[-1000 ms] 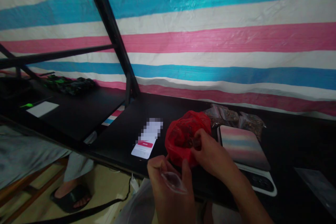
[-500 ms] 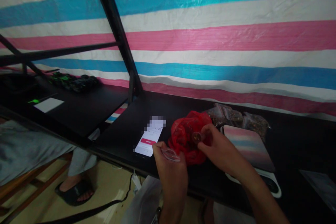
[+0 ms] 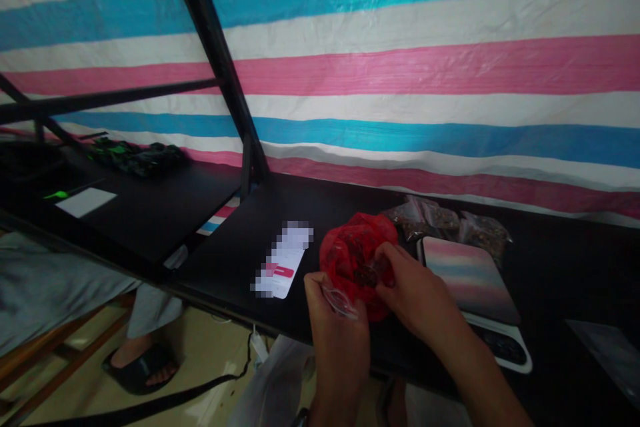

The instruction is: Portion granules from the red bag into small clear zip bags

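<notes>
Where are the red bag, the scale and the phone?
Red bag (image 3: 333,247): head view, left side of its wall.
Scale (image 3: 470,277): head view, middle of its shiny plate.
Phone (image 3: 285,260): head view, middle of its lit screen.

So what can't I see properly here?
All in the head view:
phone screen: partly covered by pixel blocks
clear zip bag: lower part hidden by the left hand
red plastic bag: inside partly hidden by the right hand
flat clear bag: cut off by the right edge

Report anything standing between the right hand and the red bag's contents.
Nothing visible: the right hand is at the open top of the red bag. The left hand holds a clear bag nearby, outside that path.
</notes>
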Tool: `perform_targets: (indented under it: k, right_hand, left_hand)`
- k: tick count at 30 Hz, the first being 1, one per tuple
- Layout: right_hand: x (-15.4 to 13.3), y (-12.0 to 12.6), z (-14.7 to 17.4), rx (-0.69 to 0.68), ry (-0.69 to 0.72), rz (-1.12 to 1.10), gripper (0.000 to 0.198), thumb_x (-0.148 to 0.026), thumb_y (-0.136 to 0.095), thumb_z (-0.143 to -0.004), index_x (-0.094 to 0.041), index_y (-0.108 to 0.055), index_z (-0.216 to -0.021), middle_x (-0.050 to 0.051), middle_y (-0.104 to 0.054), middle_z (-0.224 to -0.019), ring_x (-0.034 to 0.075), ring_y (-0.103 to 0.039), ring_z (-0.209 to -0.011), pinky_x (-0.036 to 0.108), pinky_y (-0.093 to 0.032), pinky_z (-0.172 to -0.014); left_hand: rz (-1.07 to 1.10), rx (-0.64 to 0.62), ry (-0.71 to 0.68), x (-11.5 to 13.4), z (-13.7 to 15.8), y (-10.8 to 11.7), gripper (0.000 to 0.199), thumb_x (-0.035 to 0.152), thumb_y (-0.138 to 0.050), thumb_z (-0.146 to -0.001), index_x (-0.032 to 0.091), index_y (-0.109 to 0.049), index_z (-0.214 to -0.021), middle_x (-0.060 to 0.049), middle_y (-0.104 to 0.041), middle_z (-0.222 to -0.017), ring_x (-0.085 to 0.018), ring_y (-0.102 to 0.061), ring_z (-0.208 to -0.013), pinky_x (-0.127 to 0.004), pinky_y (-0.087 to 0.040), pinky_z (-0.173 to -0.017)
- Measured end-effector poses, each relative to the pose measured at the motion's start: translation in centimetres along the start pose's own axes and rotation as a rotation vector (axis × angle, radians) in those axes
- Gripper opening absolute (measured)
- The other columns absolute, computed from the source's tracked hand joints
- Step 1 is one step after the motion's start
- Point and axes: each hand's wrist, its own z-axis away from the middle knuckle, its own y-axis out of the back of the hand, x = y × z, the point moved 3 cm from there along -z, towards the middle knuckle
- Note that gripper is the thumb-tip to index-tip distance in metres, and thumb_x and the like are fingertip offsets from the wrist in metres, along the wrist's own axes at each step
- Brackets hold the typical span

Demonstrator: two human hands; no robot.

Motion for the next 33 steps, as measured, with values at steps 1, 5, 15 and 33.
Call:
perform_targets:
  k: [1,5,15,33]
  right_hand:
    - [0.0,-0.1,-0.1,0.0,0.011,-0.016,0.027,-0.008,-0.063,-0.087,-0.024,-0.058,-0.108,0.004,-0.067,-0.122,0.021,-0.067,-0.092,0.032,-0.031,-0.069]
    - [0.5,0.1,-0.1,0.028,0.053,-0.13,0.027,-0.004,-0.061,-0.085,-0.024,-0.059,-0.103,0.002,-0.069,-0.117,0.02,-0.067,-0.097,0.031,-0.037,-0.075]
    - [0.7,1.1,0.7,-0.033,-0.045,0.113,0.031,-0.007,-0.066,-0.083,-0.026,-0.058,-0.107,0.005,-0.068,-0.125,0.024,-0.07,-0.098,0.031,-0.029,-0.065]
    - [0.7,-0.5,0.7,-0.038,0.038,-0.253,0.022,-0.011,-0.065,-0.081,-0.024,-0.057,-0.098,0.003,-0.071,-0.107,0.021,-0.066,-0.093,0.032,-0.039,-0.076]
  left_hand:
    - [0.019,-0.029,0.018,-0.1,0.0,-0.2,0.038,-0.001,-0.065,-0.071,0.024,-0.047,-0.093,0.004,-0.055,-0.085,-0.014,-0.056,-0.072,-0.026,-0.049,-0.067]
    - [0.086,-0.09,0.068,0.0,-0.3,-0.8,0.036,0.002,-0.067,-0.074,0.024,-0.047,-0.094,0.004,-0.057,-0.085,-0.014,-0.057,-0.072,-0.026,-0.051,-0.068]
    - [0.019,-0.014,0.024,0.2,-0.4,-0.3,0.034,0.003,-0.069,-0.072,0.024,-0.049,-0.089,0.005,-0.054,-0.078,-0.014,-0.054,-0.067,-0.025,-0.047,-0.063]
    - [0.246,-0.143,0.165,0.1,-1.7,-0.7,0.039,0.013,-0.076,-0.068,0.024,-0.047,-0.091,0.006,-0.059,-0.079,-0.013,-0.058,-0.071,-0.024,-0.05,-0.063]
